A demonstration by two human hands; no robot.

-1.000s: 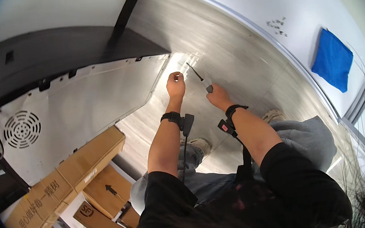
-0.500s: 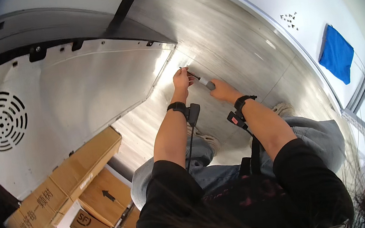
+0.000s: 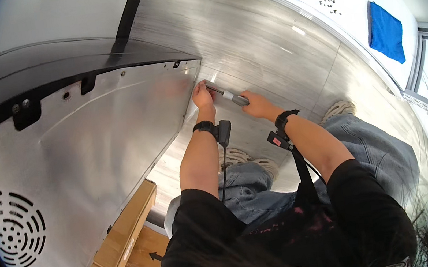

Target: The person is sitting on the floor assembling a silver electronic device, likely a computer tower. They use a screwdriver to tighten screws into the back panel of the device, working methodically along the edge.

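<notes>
My right hand (image 3: 259, 105) is wrapped round the grey handle of a screwdriver (image 3: 234, 97). The shaft points left to the fingertips of my left hand (image 3: 203, 97). Those fingers are pinched together at the screwdriver's tip; whatever small thing may be between them is too small to make out. Both hands are at the far right corner of a large bare metal panel (image 3: 107, 142), which has round vent slots and black-edged holes along its upper rim. Whether the left fingers touch the panel's edge cannot be told.
Cardboard boxes (image 3: 143, 255) stand at the lower left beneath the panel. Several small screws (image 3: 330, 6) lie scattered on a white surface at the far right, near a blue cloth (image 3: 387, 34). A wood-look floor (image 3: 267, 45) runs between, with my feet on it.
The view has shifted, so the panel shows larger and the boxes lower. Both hands have come closer to the panel's corner, with the screwdriver still between them.
</notes>
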